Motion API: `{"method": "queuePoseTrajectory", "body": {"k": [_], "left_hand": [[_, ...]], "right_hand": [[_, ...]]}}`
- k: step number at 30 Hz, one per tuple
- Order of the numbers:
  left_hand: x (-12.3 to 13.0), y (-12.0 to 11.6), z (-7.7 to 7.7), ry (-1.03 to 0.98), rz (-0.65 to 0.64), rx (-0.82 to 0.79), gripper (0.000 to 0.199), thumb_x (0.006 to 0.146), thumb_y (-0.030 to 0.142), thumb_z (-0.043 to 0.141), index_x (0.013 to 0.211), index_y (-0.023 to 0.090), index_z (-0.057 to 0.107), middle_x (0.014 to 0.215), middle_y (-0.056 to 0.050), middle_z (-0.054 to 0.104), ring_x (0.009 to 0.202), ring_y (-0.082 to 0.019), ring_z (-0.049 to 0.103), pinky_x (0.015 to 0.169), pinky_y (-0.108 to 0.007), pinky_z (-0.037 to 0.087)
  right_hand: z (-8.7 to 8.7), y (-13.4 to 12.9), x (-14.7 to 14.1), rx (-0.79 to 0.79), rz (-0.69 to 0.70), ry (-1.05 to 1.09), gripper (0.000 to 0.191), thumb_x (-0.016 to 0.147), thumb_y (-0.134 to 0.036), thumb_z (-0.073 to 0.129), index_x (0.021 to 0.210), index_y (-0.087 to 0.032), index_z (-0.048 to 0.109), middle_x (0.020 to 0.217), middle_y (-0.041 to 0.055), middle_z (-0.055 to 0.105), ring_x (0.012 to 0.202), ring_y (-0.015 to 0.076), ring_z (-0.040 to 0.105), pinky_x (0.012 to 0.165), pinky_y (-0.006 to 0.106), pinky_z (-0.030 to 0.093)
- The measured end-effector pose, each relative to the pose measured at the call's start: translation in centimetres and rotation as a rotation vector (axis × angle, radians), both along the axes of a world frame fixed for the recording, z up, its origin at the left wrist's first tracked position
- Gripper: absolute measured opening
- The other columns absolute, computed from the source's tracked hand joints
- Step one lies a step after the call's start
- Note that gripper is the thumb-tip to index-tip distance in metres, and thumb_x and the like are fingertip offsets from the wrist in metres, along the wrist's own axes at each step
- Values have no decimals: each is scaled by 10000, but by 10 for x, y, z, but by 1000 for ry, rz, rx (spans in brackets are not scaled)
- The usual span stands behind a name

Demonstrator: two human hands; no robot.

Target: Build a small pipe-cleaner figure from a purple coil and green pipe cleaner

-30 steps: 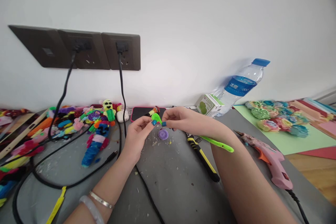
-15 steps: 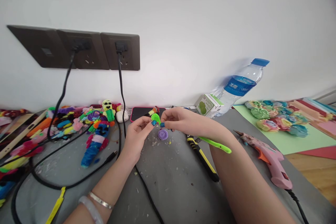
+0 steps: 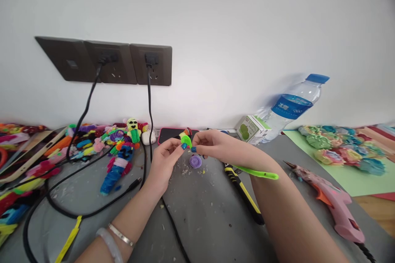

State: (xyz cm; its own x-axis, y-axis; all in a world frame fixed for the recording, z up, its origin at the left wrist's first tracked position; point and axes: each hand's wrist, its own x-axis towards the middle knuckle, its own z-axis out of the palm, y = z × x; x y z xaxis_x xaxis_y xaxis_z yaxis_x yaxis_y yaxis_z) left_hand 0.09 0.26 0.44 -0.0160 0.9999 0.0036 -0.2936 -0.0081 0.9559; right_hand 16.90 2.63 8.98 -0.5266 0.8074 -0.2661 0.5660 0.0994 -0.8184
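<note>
Between thumb and fingers, my left hand (image 3: 165, 158) pinches a bright green pipe cleaner (image 3: 186, 141) whose end is wound into a small coil. Close beside it, my right hand (image 3: 212, 144) has its thumb and fingertips closed on the same pipe cleaner. A loose green length (image 3: 259, 173) sticks out under my right wrist; whether it joins the coil is hidden by the hand. On the grey table just below my fingertips lies a purple coiled disc (image 3: 195, 161). Yellow-and-black handled pliers (image 3: 243, 193) rest beneath my right forearm, their head partly covered.
Right of my arm lies a pink glue gun (image 3: 335, 207). A water bottle (image 3: 291, 107) leans on the wall beside a green-and-white box (image 3: 251, 128). Black cables (image 3: 174, 228) cross the table. Pipe-cleaner figures (image 3: 115, 168) crowd the left, and paper flowers (image 3: 342, 148) the right.
The camera view has turned slightly left, so the surroundings sit further right. Both hands keep their pinch on the green pipe cleaner, with the coil turned a little between them.
</note>
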Motion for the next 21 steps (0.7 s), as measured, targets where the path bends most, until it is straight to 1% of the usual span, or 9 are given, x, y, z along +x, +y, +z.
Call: {"method": "queuePoseTrajectory", "body": {"k": [5,10,15,21], "left_hand": [[0,0,-1,12,24,10,161,730,327,727,706,192,641,678,22,541,606,-101,437,567,-214,339],[0,-1,-1,27,32,12,166,732,318,720,696,190,620,670,29,528,605,-101,436,571,-214,336],[0,0,1,33,45,-5,159,725,310,720,695,190,620,666,34,528,595,-98,433,574,-214,338],[1,1,-1,12,71,-11,181,709,329,738,691,187,627,662,31,534,599,-102,442,565,-215,338]], "right_hand": [[3,0,-2,-5,1,21,86,776,-259,537,729,-187,541,678,-28,473,611,119,393,552,249,302],[2,1,-3,-13,-9,25,71,762,-253,539,748,-183,543,687,-25,483,621,122,404,561,248,312],[1,1,-4,-26,10,79,54,769,-236,529,777,-185,543,706,-20,507,636,125,432,573,243,326],[-7,4,-6,-31,-15,126,60,774,-234,538,745,-186,517,719,-20,520,651,124,461,590,243,347]]}}
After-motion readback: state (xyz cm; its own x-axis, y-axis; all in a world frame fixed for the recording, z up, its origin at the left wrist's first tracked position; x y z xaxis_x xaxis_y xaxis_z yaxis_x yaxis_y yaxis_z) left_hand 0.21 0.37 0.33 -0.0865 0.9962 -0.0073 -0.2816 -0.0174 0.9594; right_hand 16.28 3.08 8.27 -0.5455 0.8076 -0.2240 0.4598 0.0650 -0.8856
